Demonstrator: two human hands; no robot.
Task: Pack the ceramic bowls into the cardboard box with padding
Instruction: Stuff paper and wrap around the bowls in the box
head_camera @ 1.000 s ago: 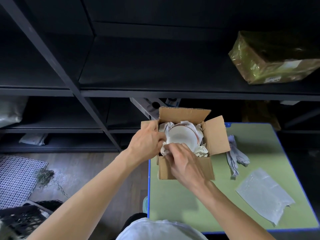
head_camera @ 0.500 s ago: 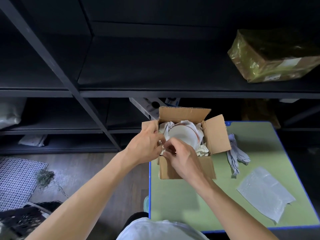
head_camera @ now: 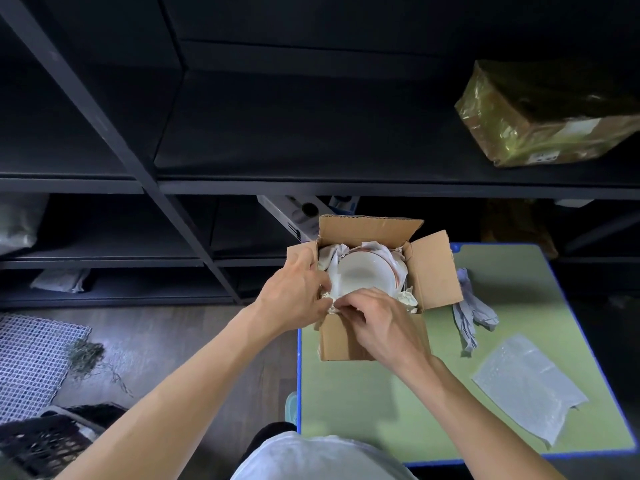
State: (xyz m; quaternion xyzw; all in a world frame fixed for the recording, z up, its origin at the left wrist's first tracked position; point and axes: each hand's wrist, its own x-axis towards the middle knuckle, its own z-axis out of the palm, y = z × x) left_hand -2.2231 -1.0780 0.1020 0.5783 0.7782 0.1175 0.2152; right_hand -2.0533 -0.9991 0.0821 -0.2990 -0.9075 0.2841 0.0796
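Closer together now, left hand and right hand pinch crumpled white paper inside the brown cardboard box.

An open cardboard box stands at the far left corner of a green, blue-edged surface, holding stacked white bowls tilted among crumpled paper padding. Both hands meet at the box's near left corner: the left hand curls in over the left flap, and the right hand pinches the paper at the near rim. A grey cloth and a bubble wrap sheet lie right of the box, and a film-wrapped parcel sits on the black shelving behind.
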